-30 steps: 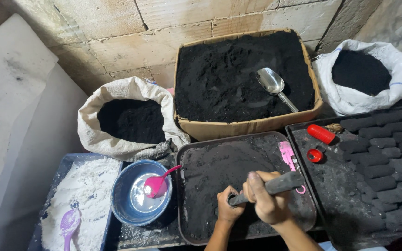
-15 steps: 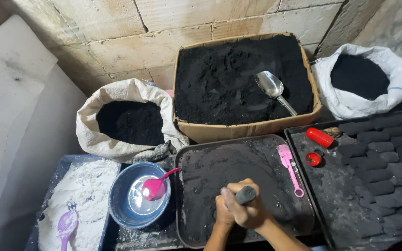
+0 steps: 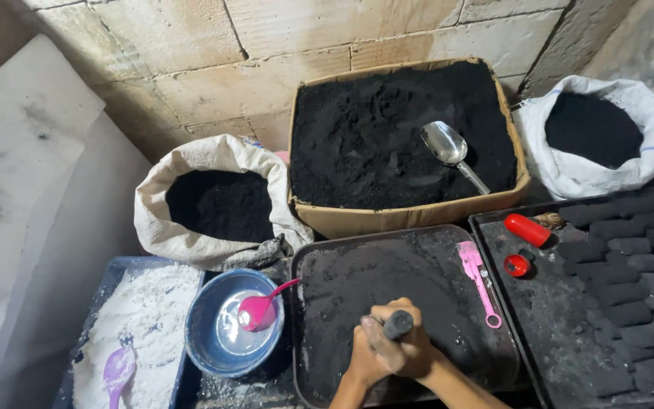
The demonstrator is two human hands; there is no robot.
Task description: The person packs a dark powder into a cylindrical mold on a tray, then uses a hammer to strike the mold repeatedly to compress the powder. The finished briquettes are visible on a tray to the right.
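Black powder covers the dark tray at the bottom of the head view, where both hands meet. The left hand and right hand are clenched together around a dark tube; only its round top end shows, the rest is hidden inside the fists. Both forearms are cut off by the lower edge. The hands press down on the powder near the tray's front. A pink scoop lies just beside them.
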